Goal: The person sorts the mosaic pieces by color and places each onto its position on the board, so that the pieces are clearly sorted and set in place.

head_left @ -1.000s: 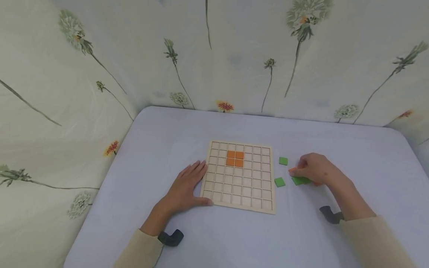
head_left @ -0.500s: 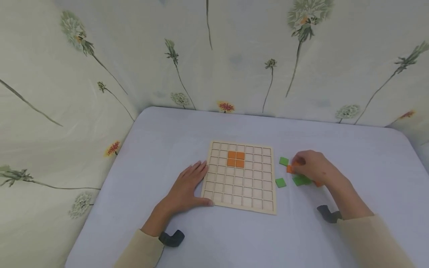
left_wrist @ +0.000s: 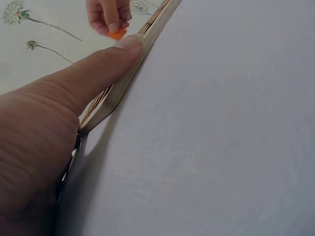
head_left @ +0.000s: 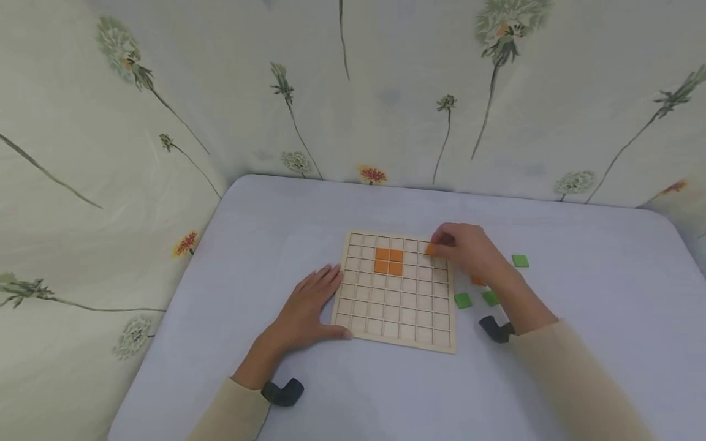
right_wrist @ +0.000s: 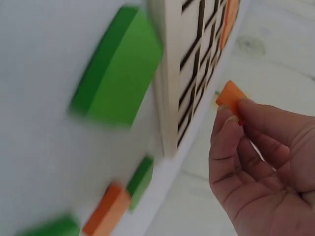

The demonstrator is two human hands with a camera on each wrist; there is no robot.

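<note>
My right hand [head_left: 469, 248] pinches a small orange square tile [head_left: 430, 248] between thumb and fingers, over the far right corner of a pale wooden grid board [head_left: 391, 312]. In the right wrist view the same orange tile [right_wrist: 230, 96] sticks out past the fingertips, tilted. A two-by-two block of orange tiles [head_left: 381, 266] sits in the board's far part. My left hand [head_left: 300, 312] lies beside the board, fingers straight at its left edge and thumb along the near left corner. In the left wrist view the thumb [left_wrist: 106, 64] rests against the board's edge.
Right of the board lie loose green tiles [head_left: 463, 301] and an orange tile [head_left: 478, 280], partly hidden by the right hand and arm. Another green tile [head_left: 520, 261] lies farther right. A white cloth [head_left: 276, 226] covers the table; flowered fabric [head_left: 386, 92] hangs behind.
My right hand picked an orange tile from the loose pile and carried it left, over the board's far right corner. A green tile at the right came into view. The left hand stayed put.
</note>
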